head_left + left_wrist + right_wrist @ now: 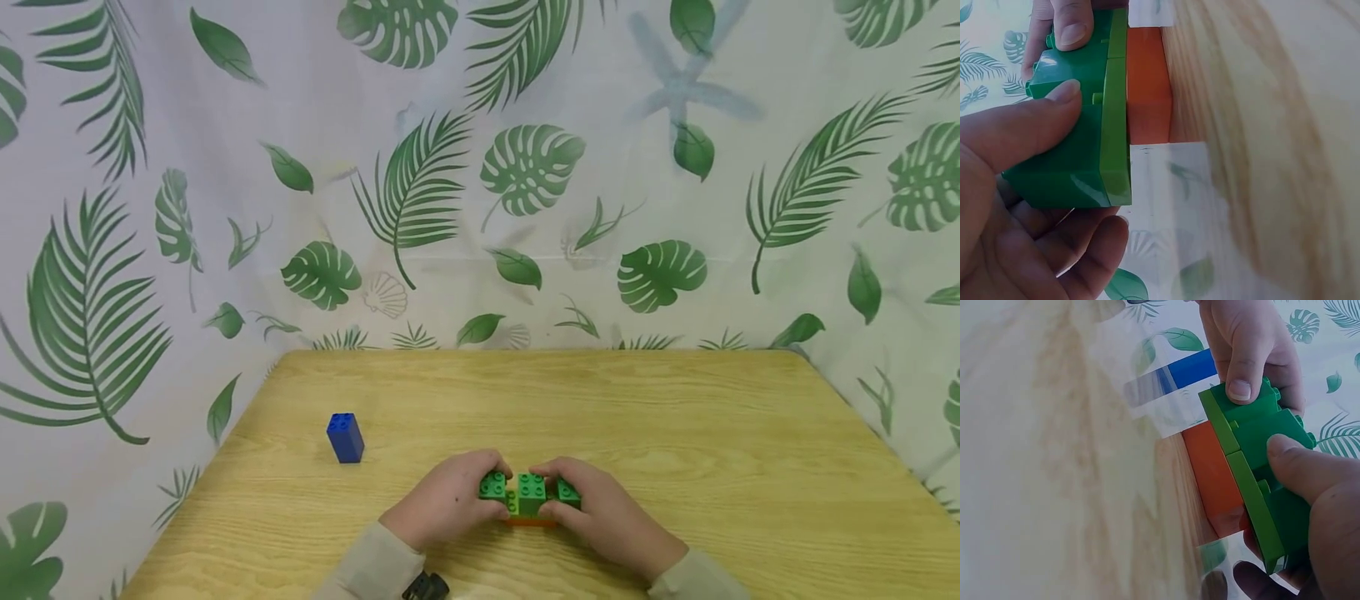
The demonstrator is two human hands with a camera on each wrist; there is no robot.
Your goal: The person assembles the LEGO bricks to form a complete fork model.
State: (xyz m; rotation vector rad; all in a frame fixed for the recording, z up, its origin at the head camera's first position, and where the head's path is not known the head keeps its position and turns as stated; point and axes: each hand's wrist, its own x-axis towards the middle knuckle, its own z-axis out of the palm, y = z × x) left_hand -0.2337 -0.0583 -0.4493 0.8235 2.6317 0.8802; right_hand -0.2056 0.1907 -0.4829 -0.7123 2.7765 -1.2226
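In the head view, a low build of toy building bricks stands near the front of the table. Three dark green bricks, on the left (492,487), in the middle (532,495) and on the right (569,493), sit in a row on light green plates (1116,134). An orange brick (1149,87) lies under the plates, against the tabletop. My left hand (453,493) grips the left dark green brick, thumb on the near side. At the other end my right hand (600,508) holds the right dark green brick, its thumb reaching toward the middle one. The far-side fingers are partly hidden.
A tall blue brick stack (346,437) stands upright to the left, beyond my left hand. The wooden table (675,400) meets a leaf-printed curtain (480,308) at the back and sides. A small black device (426,586) shows beside the left sleeve.
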